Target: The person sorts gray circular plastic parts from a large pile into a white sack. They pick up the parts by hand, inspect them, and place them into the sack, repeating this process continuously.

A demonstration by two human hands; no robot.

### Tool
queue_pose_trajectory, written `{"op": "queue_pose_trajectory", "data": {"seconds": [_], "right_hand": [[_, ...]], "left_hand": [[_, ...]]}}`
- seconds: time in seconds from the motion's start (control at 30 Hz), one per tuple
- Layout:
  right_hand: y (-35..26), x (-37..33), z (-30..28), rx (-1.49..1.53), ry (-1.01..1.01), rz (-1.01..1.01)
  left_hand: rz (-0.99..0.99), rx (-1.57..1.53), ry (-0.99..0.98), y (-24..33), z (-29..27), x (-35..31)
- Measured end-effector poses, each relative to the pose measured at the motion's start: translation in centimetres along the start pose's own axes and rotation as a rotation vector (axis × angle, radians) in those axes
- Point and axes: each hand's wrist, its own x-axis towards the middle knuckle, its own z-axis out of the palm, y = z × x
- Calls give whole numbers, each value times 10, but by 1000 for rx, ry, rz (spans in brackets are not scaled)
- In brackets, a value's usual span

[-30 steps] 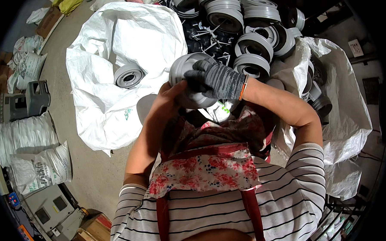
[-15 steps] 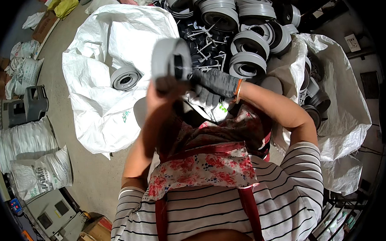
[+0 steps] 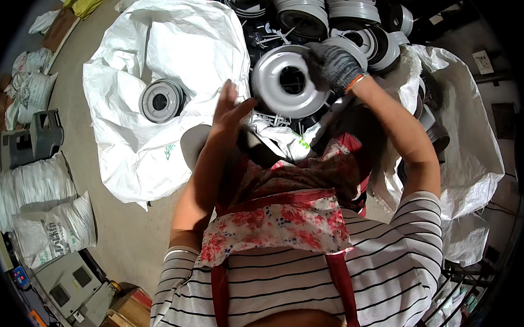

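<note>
My right hand (image 3: 337, 68), in a dark grey knitted glove with an orange cuff, grips the right rim of a round grey plastic ring (image 3: 268, 93) with a hole in its middle. The ring is held above a pile of dark plastic parts with thin white pieces among them. My bare left hand (image 3: 231, 109) is just left of the ring, holding nothing, its fingers apart and slightly blurred. Further left, a small stack of grey rings (image 3: 159, 102) lies in a large white woven sack (image 3: 124, 146).
Several grey rings (image 3: 299, 7) are heaped at the far side. Another open white sack (image 3: 468, 137), on the right, holds dark and grey parts. Filled sacks (image 3: 54, 231), a grey machine housing (image 3: 74, 291) and a cardboard box (image 3: 128, 318) stand on the left.
My left hand, earlier around a blurred grey ring piece, is now free of any ring. My right hand has moved right and forward and holds a ring. The rings in the left sack lie differently.
</note>
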Motion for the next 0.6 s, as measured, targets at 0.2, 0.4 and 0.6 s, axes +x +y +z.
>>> {"op": "queue_pose_trajectory", "data": {"seconds": [0.2,0.4,0.6], "right_hand": [[21,14,96,19,-111,-333],[7,-10,180,-449,-337,-223],[-18,15,108,-411,-214,-10]], "left_hand": [[-216,-227,-107,28,15,-5],[-183,10,21,27,4,-10],[-33,1,116,34,9,-25]]}}
